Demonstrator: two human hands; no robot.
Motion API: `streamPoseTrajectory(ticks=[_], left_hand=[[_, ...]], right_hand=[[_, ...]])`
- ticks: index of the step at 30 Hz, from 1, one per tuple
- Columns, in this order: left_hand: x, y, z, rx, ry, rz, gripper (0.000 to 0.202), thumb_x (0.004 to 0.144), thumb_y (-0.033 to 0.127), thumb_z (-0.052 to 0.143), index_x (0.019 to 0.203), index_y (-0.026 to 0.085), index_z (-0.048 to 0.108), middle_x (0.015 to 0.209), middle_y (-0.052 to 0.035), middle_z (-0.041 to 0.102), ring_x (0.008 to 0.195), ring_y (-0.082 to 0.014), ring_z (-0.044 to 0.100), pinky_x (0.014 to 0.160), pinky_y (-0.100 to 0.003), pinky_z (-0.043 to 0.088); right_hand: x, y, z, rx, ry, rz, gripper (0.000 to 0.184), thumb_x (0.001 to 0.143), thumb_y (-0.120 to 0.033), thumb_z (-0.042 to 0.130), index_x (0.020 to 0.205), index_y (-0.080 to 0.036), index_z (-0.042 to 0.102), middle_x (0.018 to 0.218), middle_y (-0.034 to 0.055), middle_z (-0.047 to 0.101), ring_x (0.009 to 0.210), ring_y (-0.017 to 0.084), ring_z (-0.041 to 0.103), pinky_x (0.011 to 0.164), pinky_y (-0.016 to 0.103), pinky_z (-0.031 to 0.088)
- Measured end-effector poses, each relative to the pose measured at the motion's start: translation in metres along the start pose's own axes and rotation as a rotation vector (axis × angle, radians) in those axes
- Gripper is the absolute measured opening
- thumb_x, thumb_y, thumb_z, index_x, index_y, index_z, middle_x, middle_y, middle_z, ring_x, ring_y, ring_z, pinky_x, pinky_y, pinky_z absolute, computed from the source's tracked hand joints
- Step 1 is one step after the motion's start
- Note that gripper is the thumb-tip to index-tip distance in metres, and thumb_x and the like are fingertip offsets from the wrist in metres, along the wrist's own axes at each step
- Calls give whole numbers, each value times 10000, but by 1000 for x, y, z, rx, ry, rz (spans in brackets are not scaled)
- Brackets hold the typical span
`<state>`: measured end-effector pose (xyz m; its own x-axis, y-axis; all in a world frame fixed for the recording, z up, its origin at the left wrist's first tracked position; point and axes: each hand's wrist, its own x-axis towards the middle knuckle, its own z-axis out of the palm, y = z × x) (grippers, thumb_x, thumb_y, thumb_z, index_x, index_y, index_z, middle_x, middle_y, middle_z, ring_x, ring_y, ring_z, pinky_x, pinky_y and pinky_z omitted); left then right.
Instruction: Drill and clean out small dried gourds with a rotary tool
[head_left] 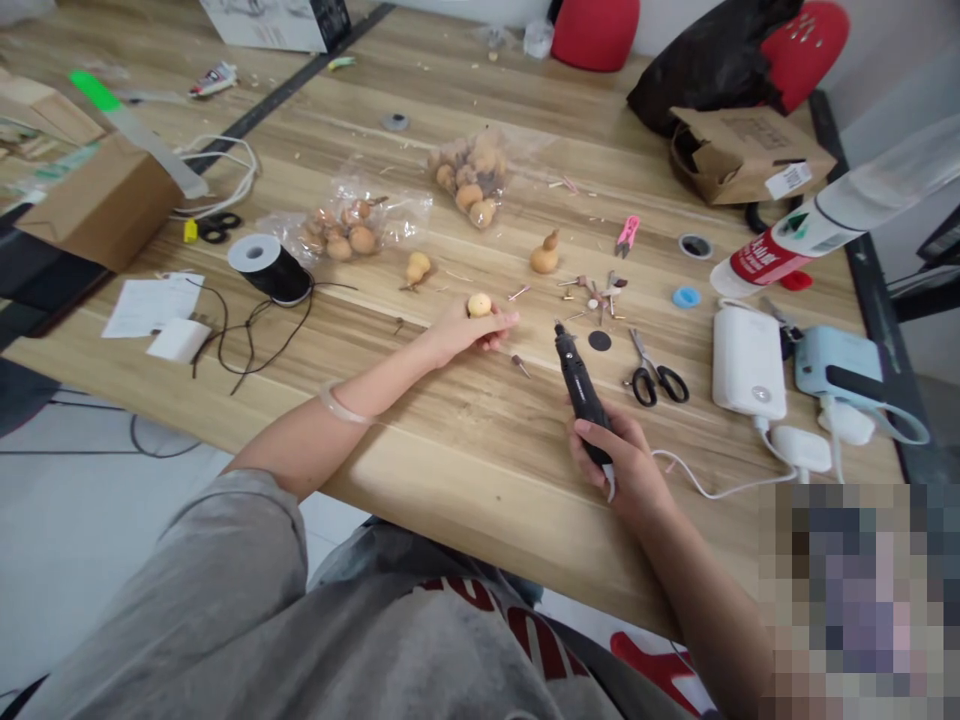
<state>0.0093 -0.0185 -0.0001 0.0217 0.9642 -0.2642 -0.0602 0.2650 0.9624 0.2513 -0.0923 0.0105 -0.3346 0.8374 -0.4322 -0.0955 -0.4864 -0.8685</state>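
My left hand rests on the wooden table with its fingers closed round a small tan gourd. My right hand grips a black pen-shaped rotary tool, its tip pointing away from me; a white cable runs from its rear end to the right. A small metal bit lies on the table between the two hands. Two more small gourds stand just beyond my left hand.
Black scissors, loose bits, a white power bank and a blue device lie right. Two clear bags of gourds, a black cord spool, paper slips and cardboard boxes sit farther back and left.
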Motion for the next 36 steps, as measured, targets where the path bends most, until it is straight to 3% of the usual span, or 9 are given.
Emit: streamPoseTrajectory(ticks=[8,16,21,25,31,36], left_hand=[[3,-6,-2,-12,-40,54,229,815,263,725,700,128,582,616,14,636,486,-42,557,470,-178,399],[2,-4,0,-53,-31,7,499,913,602,500,708,148,537,528,32,546,429,-52,519,451,-183,393],[6,-5,-1,-91,-39,-38,667,891,749,312,674,160,539,491,12,516,395,-74,503,419,-202,352],[7,-6,0,-114,-36,-30,744,841,821,270,631,165,551,470,-8,505,381,-89,491,413,-225,329],[7,-7,1,-142,-25,-7,722,840,816,301,658,169,562,514,-9,532,396,-81,489,424,-223,325],[5,-4,2,-120,-44,13,544,910,648,452,735,148,578,668,-4,608,442,-47,505,435,-187,343]], right_hand=[[2,0,-2,89,9,42,425,669,-338,779,1009,-144,614,579,-54,582,284,21,368,306,166,197],[3,0,-3,142,-6,47,418,646,-321,797,981,-149,617,577,-49,584,293,28,378,318,174,206],[5,-3,-1,166,8,71,431,603,-326,809,949,-155,615,570,-46,587,301,33,367,319,182,209],[6,-4,-1,166,12,87,417,604,-319,803,943,-158,620,574,-42,585,319,34,360,326,190,211],[5,-3,-2,148,19,90,374,639,-309,768,952,-169,617,600,-37,574,344,36,345,332,206,212],[5,-4,-2,157,21,106,389,629,-306,772,957,-164,616,604,-37,572,348,37,340,335,206,208]])
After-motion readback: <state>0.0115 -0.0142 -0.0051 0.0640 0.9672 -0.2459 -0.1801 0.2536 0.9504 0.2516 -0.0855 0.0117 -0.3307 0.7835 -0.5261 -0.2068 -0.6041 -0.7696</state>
